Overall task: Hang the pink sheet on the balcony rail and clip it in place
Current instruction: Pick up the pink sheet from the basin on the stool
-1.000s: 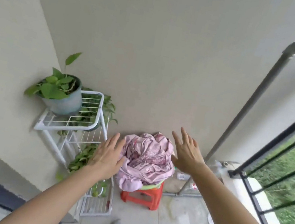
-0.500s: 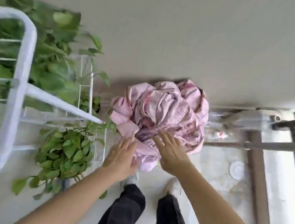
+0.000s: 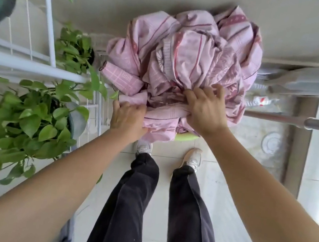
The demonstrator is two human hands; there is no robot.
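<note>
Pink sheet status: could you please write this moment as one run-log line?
pink sheet: bunched, unhung | left hand: grips its edge | right hand: grips its folds

The pink sheet [image 3: 186, 57] lies crumpled in a heap over a green basin [image 3: 185, 138]. The right grip [image 3: 205, 109] holds a fold near the front with curled fingers. The left grip [image 3: 128, 118] holds the lower left edge. A white rack [image 3: 51, 16] with a potted plant [image 3: 33, 120] stands at the left.
</note>
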